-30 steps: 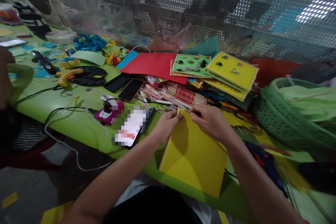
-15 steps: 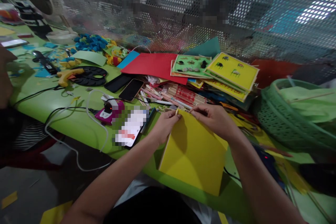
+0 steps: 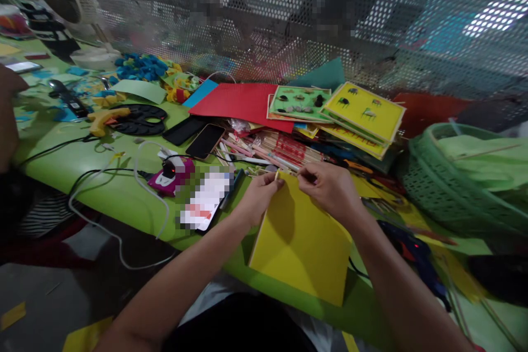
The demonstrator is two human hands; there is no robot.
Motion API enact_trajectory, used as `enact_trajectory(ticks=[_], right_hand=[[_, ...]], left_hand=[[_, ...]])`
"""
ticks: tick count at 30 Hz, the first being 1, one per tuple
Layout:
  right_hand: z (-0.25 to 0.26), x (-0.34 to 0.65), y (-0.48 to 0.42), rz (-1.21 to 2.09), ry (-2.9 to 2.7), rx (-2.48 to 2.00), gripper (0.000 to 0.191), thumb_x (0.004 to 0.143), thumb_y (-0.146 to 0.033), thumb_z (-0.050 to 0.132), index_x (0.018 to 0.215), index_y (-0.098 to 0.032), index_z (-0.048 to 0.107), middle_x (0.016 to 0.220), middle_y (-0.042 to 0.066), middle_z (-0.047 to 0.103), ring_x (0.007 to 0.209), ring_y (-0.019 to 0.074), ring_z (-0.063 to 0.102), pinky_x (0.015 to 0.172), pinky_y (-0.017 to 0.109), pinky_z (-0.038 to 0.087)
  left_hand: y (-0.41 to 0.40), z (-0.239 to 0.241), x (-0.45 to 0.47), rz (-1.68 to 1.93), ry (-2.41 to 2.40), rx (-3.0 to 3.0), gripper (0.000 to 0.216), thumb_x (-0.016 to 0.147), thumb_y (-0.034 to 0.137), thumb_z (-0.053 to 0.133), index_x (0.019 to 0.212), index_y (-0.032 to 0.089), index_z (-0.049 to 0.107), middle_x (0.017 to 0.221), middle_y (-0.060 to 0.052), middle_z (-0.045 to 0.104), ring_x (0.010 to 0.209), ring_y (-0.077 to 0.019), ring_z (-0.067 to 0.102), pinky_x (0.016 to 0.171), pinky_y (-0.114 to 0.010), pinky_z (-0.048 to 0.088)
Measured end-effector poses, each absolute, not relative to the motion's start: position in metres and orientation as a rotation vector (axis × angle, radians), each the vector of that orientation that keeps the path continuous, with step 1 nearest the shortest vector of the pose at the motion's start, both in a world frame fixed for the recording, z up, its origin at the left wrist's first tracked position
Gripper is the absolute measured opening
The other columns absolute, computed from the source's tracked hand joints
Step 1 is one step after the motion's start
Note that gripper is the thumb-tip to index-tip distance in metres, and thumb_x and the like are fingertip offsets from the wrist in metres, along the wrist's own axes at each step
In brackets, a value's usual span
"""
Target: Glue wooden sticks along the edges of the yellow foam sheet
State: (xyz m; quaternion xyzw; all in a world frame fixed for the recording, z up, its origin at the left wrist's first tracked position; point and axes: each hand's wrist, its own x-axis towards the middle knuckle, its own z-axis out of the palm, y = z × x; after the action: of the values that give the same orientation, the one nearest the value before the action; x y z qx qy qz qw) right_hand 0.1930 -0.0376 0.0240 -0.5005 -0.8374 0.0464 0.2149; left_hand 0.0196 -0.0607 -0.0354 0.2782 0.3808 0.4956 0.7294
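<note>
A yellow card (image 3: 303, 247) lies at the front edge of the green table, with a thin pale stick running along its left edge. At the card's top left corner, my left hand (image 3: 264, 195) is closed in a pinch, the stick's pale tip showing between thumb and finger. My right hand (image 3: 330, 187) is closed at the card's top edge, thumb against forefinger. Whatever it pinches there is too small and too covered to make out. Behind both hands lies a bundle of thin wooden sticks (image 3: 284, 148).
Left of the card lie a lit phone (image 3: 210, 198) and a purple power socket (image 3: 171, 175) with cables. Decorated yellow cards (image 3: 365, 113) are stacked behind. On the right are a green basket (image 3: 437, 181) and a dark blue glue gun (image 3: 416, 256). Another person's arm (image 3: 8, 115) shows far left.
My right hand has shifted slightly left along the card's top edge, and its fingers have curled tighter. My left hand stays at the corner. More of the glue gun shows now.
</note>
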Motion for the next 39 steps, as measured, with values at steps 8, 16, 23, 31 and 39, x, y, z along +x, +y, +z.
enact_trajectory(ticks=[8,16,23,31,39], right_hand=[[0.028,0.2,-0.034,0.316,-2.291,-1.403,0.016,0.086,-0.026,0.057,0.078,-0.02,0.069,0.075,0.004,0.073,0.068,0.0175,0.062,0.063,0.028,0.038],[0.032,0.205,-0.03,0.337,-2.312,-1.419,0.018,0.088,-0.028,0.056,0.08,-0.019,0.07,0.077,0.004,0.073,0.069,0.018,0.062,0.064,0.029,0.038],[0.035,0.209,-0.031,0.375,-2.304,-1.407,0.019,0.088,-0.031,0.056,0.078,-0.02,0.069,0.074,0.003,0.071,0.067,0.0171,0.062,0.064,0.029,0.038],[0.039,0.214,-0.03,0.355,-2.304,-1.385,0.018,0.089,-0.029,0.058,0.079,-0.021,0.07,0.074,0.002,0.072,0.065,0.0164,0.062,0.062,0.028,0.041],[0.043,0.236,-0.027,0.34,-2.131,-1.472,0.018,0.089,-0.036,0.062,0.085,-0.022,0.072,0.08,0.004,0.075,0.07,0.0211,0.066,0.067,0.033,0.047]], left_hand=[[-0.06,-0.033,0.019,1.098,0.822,0.588,0.028,0.068,0.034,0.086,0.081,0.016,0.07,0.072,-0.004,0.072,0.061,-0.0156,0.067,0.064,-0.026,0.051],[-0.06,-0.032,0.018,1.091,0.826,0.578,0.031,0.07,0.036,0.088,0.086,0.015,0.071,0.074,-0.005,0.073,0.062,-0.0164,0.068,0.064,-0.027,0.052],[-0.06,-0.034,0.018,1.097,0.833,0.574,0.03,0.069,0.035,0.087,0.086,0.015,0.071,0.073,-0.005,0.073,0.06,-0.0155,0.067,0.061,-0.025,0.05],[-0.059,-0.033,0.018,1.107,0.837,0.562,0.028,0.068,0.033,0.085,0.084,0.015,0.071,0.075,-0.005,0.073,0.064,-0.018,0.069,0.063,-0.027,0.051],[-0.057,-0.033,0.013,1.148,0.867,0.516,0.02,0.069,0.028,0.081,0.077,0.017,0.066,0.068,-0.004,0.072,0.058,-0.0177,0.068,0.061,-0.028,0.052]])
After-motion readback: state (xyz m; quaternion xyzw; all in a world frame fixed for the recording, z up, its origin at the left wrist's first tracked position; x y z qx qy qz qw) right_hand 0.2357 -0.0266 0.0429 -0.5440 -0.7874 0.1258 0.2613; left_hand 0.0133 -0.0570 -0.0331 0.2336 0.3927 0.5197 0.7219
